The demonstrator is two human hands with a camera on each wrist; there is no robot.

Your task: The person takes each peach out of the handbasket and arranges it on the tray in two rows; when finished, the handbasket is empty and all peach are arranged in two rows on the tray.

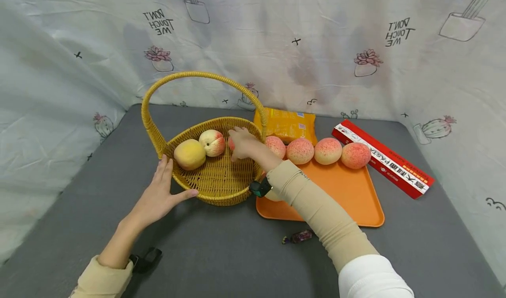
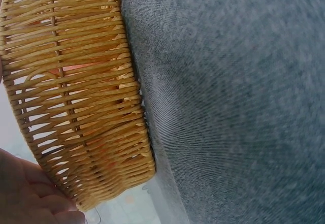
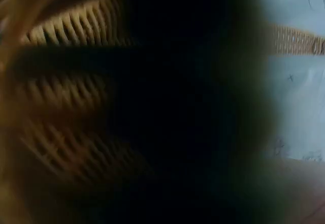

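Observation:
A yellow wicker basket (image 1: 213, 198) with a tall arched handle stands left of the middle. Inside it lie a yellow peach (image 1: 190, 154) and a pale peach with a red blush (image 1: 212, 143). My left hand (image 1: 161, 197) rests on the near left rim, fingers straight and thumb spread; its fingers show beside the weave in the left wrist view. Inside the basket's right half, my right hand (image 1: 248, 143) holds a reddish peach (image 1: 231, 143), mostly hidden by the fingers. The right wrist view is dark and blurred, showing wicker (image 3: 76, 23).
Several pink peaches (image 1: 300, 151) form a row along the back of an orange tray (image 1: 356, 201). A pale round thing (image 1: 272, 195) is partly hidden by the right wrist. Around the tray are an orange packet (image 1: 287, 124), a red pasta box (image 1: 383, 159) and a wrapped candy (image 1: 298, 237).

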